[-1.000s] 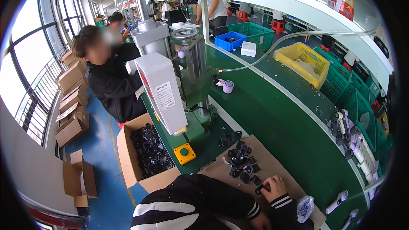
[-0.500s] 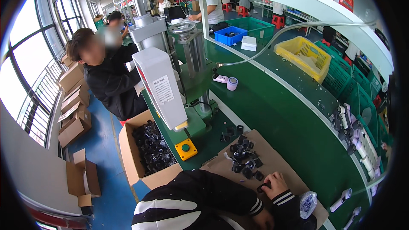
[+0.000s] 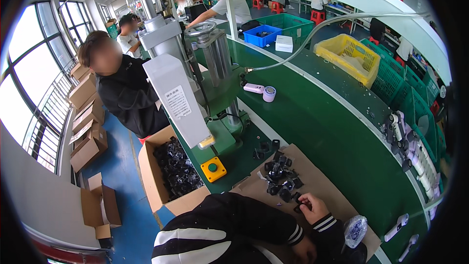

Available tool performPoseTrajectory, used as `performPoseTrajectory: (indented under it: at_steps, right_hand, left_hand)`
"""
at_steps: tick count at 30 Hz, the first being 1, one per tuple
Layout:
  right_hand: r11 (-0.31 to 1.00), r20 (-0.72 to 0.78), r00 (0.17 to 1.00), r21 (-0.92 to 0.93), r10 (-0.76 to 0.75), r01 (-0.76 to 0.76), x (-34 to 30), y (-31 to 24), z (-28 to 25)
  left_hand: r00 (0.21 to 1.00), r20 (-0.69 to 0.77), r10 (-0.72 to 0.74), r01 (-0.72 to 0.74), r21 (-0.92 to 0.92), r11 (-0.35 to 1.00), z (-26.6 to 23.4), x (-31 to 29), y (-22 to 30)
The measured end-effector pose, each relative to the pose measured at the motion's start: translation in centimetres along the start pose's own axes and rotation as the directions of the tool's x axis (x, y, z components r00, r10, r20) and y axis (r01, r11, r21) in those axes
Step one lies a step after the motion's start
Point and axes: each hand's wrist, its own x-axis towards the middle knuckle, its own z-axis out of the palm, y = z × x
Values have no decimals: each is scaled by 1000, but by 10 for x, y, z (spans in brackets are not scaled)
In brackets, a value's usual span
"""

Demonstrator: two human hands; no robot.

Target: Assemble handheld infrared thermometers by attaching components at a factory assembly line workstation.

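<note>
My right hand (image 3: 315, 209) is at the near edge of a pile of small black plastic parts (image 3: 279, 172) on a brown cardboard sheet (image 3: 320, 186). Its thumb and fingers pinch one black plastic part (image 3: 297, 209), partly covered by the fingertips. Close below it, my left hand (image 3: 306, 250) is low over the near end of the cardboard, beside the right sleeve. The left fingers point down and are too dark and hidden to show what they hold. Right of my right cuff lies a clear plastic bag of small purplish pieces (image 3: 355, 231).
A press machine (image 3: 178, 100) with a yellow-boxed green button (image 3: 213, 169) stands ahead left. Beside it, a carton (image 3: 151, 176) holds many black parts. Purple-white devices (image 3: 396, 227) lie at the right, and a yellow basket (image 3: 347, 61) farther back. A co-worker (image 3: 124, 88) sits beyond the press.
My right hand has shifted slightly left and up with the black part, closer to the pile. My left hand has barely moved. The whole view has tilted a little.
</note>
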Motion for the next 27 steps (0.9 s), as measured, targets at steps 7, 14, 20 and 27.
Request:
performPoseTrajectory:
  at_steps: [7,14,20,27]
  right_hand:
    - [987,-156,987,147,-35,58,9,5,14]
    - [956,-303,951,255,-67,148,14,3,22]
    - [960,-268,959,235,-86,152,14,13,20]
    - [948,-279,956,268,-93,171,15,5,17]
  left_hand:
    - [998,37,-44,44,10,999,-2,-3,6]
    - [997,50,-60,60,4,998,-1,-1,3]
    - [998,49,-43,42,24,999,-2,-2,5]
    - [999,48,16,-14,-38,999,-1,1,-4]
